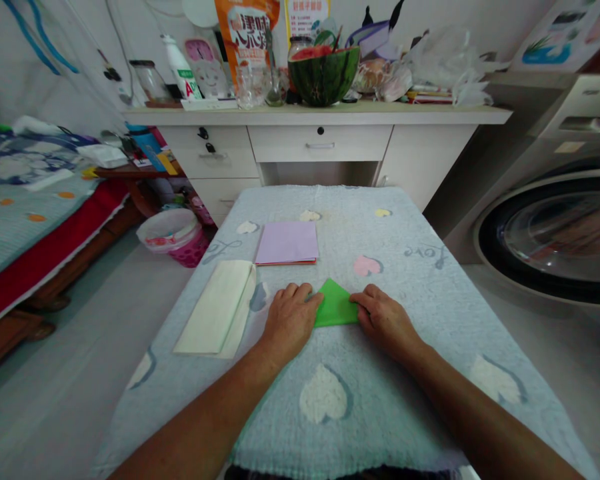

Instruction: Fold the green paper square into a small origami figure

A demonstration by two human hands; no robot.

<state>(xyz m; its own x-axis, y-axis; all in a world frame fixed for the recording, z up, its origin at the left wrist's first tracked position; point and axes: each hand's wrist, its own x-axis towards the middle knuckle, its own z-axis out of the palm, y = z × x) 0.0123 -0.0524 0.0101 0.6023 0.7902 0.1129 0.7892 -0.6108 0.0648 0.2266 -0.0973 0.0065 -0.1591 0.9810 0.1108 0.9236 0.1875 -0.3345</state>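
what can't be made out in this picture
All in the head view:
Green paper: side ends hidden by the left hand and right hand.
Red layer: mostly covered by the purple paper.
Washing machine: cut off by the right edge.
Bed: cut off by the left edge.

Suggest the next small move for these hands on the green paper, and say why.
I'd probably press along the lower edge of the green paper with the right hand, the left hand steadying it: the paper looks folded to a peak pointing away, and both hands already touch its sides. Whether that edge is creased, I can't tell.
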